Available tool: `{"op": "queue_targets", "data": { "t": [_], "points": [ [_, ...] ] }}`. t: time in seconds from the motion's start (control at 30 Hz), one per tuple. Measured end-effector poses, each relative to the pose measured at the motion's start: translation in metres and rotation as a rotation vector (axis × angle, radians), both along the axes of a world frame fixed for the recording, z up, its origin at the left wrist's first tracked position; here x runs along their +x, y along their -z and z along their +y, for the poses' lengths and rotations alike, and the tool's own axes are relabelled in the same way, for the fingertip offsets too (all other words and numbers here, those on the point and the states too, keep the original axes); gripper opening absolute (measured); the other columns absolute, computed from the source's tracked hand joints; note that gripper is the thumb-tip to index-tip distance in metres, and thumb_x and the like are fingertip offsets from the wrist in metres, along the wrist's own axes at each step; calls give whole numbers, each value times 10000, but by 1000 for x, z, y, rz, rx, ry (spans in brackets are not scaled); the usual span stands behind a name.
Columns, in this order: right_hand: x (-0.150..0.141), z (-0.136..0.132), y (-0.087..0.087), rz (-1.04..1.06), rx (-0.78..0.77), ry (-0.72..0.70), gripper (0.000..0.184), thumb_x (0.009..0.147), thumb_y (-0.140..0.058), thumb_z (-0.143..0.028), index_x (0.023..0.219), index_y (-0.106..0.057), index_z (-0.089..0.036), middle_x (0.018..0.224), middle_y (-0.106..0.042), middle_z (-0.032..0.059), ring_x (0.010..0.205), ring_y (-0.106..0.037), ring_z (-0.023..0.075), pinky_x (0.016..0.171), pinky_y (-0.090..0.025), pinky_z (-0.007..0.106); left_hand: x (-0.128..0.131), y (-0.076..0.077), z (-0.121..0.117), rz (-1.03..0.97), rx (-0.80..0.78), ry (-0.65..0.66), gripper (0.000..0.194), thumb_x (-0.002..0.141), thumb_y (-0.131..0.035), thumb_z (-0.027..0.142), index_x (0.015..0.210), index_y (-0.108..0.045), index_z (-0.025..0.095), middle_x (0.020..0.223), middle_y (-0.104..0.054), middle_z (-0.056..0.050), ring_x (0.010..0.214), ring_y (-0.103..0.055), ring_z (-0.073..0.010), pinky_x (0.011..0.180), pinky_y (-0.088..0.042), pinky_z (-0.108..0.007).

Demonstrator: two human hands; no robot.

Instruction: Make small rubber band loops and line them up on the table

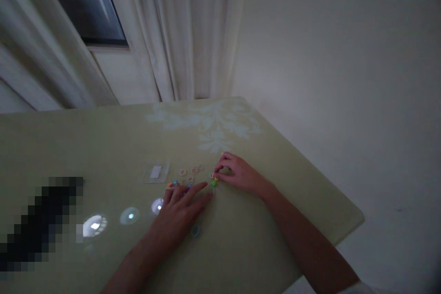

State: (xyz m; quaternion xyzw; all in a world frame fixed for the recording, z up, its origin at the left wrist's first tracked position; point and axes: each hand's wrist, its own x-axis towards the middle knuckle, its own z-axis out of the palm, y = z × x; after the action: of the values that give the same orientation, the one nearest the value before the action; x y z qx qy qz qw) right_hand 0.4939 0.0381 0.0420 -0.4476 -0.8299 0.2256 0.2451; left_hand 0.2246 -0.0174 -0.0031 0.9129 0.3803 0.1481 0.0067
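Note:
My left hand (182, 203) lies with its fingers stretched out and apart over a cluster of small coloured rings, partly hiding them. Its thumb and index finger point toward a small green ring (214, 183) on the table. Just right of that, my right hand (236, 173) has its thumb and index finger curled to a pinch at a small ring with orange on it (212, 175). Pale rings (195, 171) lie beyond the left hand. An orange piece (170, 185) and a blue piece (175, 183) show at its fingers. One bluish ring (195, 230) sits nearer me.
A clear plastic packet (164, 174) with a white label lies left of the rings on the pale green table (103, 142). Light reflections show on the tabletop. A dark pixelated shape (37, 225) covers the left side. Curtains (193, 32) and a wall stand behind.

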Motion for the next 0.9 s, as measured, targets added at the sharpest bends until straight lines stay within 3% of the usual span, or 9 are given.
{"op": "queue_targets", "data": {
  "t": [0.17, 0.4, 0.5, 0.67, 0.9],
  "points": [
    [-6, -1, 8, -63, 22, -1, 92, 927, -788, -232, 998, -772, -176, 1003, -663, 60, 941, -638, 189, 851, -483, 300, 0, -1, -1, -2, -20, 8, 477, 990, -598, 90, 1318, -714, 416, 1517, -650, 12, 1200, -584, -323, 1007, -390, -501],
    [3, 0, 0, -144, -13, 72, 67, 915, -740, -127, 945, -782, -169, 955, -694, 46, 862, -635, 166, 811, -456, 282, 1, 6, -3, -130, -58, 102, 484, 1003, -538, 50, 1360, -680, 345, 1353, -759, -5, 1122, -627, -253, 1063, -342, -454],
    [2, -1, -1, -181, 29, 118, 53, 915, -749, -157, 956, -782, -167, 943, -689, 48, 886, -640, 178, 825, -459, 290, 2, 2, -3, -211, -51, 129, 355, 1020, -558, 95, 1253, -723, 306, 1229, -798, -17, 1059, -646, -244, 1037, -345, -436],
    [-3, -2, 1, -279, 18, 66, 169, 868, -851, -298, 978, -796, -180, 1014, -697, 68, 941, -657, 201, 841, -471, 302, 2, -6, -2, -355, -2, 128, 209, 1060, -544, 184, 1105, -741, 237, 1069, -808, -29, 958, -661, -224, 954, -371, -398],
    [-13, -3, 6, -468, 150, 66, 77, 940, -689, -170, 932, -758, -137, 989, -690, 113, 928, -627, 224, 878, -467, 352, 1, -10, -2, -384, 58, 125, 209, 1065, -526, 173, 1105, -727, 215, 1035, -801, -29, 917, -658, -222, 922, -383, -391]
  ]
}}
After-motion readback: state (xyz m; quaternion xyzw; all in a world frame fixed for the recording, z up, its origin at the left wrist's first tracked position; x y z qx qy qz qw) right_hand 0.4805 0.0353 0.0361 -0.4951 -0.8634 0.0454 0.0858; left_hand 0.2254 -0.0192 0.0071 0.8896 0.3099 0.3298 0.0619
